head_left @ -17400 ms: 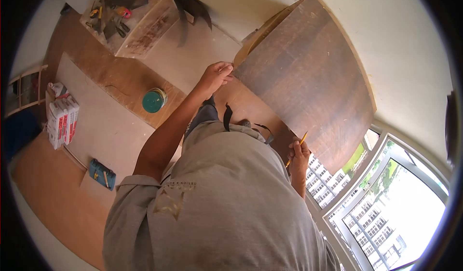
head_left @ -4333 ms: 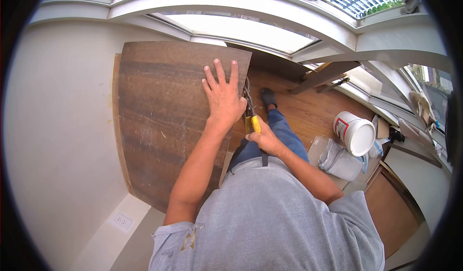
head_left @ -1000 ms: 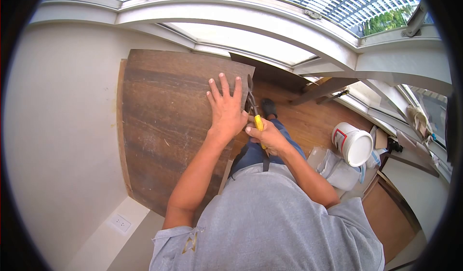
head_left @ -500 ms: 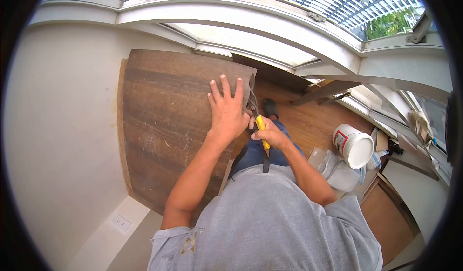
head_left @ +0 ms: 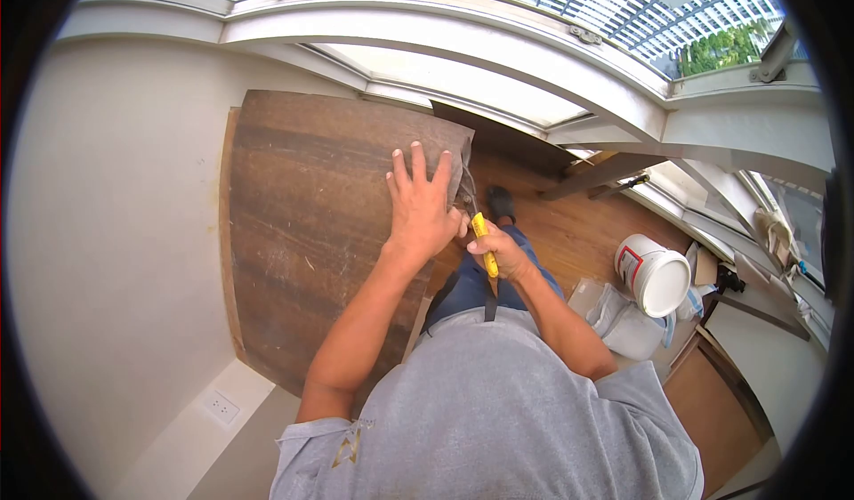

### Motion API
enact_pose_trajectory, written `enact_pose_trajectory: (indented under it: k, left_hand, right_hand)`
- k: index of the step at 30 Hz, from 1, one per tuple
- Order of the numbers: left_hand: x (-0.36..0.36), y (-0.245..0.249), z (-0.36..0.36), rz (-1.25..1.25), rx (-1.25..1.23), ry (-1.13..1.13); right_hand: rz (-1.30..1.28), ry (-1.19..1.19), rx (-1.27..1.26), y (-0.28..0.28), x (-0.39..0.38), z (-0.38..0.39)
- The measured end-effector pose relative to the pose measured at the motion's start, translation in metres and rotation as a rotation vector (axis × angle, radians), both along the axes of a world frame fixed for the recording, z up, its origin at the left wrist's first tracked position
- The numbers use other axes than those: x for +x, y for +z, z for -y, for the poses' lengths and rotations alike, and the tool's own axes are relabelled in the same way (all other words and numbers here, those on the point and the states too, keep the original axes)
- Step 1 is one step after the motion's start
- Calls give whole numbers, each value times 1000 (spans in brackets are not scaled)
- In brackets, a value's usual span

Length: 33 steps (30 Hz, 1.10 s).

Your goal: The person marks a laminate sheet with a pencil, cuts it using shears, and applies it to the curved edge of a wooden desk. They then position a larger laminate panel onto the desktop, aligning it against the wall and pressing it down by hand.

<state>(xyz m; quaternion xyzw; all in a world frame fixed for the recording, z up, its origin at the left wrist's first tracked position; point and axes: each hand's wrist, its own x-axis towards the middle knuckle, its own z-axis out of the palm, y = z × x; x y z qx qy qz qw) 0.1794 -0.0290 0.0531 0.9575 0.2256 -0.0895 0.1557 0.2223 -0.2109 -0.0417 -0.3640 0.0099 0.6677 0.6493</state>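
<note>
Head view: my left hand (head_left: 420, 217) lay spread on the flat brown wood-grain panel (head_left: 311, 197), my right (head_left: 503, 251) closed around yellow-handled metal snips (head_left: 483, 244) pointing forward along its right edge.

A bag (head_left: 633, 329) lies just beside the white bucket (head_left: 663, 285), a power outlet (head_left: 221, 407) far to the bucket's left.
</note>
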Motion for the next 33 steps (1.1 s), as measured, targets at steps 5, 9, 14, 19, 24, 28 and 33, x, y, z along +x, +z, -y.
enact_pose_trajectory:
  k: [5,9,14,19,24,28,33]
  left_hand:
    - [-3,2,-1,7,-26,10]
    - [0,1,-1,-20,9,-4]
    - [7,20,-8,-83,-23,2]
    - [55,2,-50,169,67,-139]
    - [132,-1,-91,-604,-530,-253]
    - [77,-17,-61,628,129,-253]
    - [-38,23,57,291,-655,311]
  right_hand:
    - [26,-48,90,11,4,-5]
    - [-56,23,53,-12,2,0]
    - [155,74,-48,4,11,1]
    - [348,42,90,-10,15,0]
    - [277,64,98,-10,14,7]
    - [137,71,113,-3,15,5]
    - [59,-2,-3,-1,15,3]
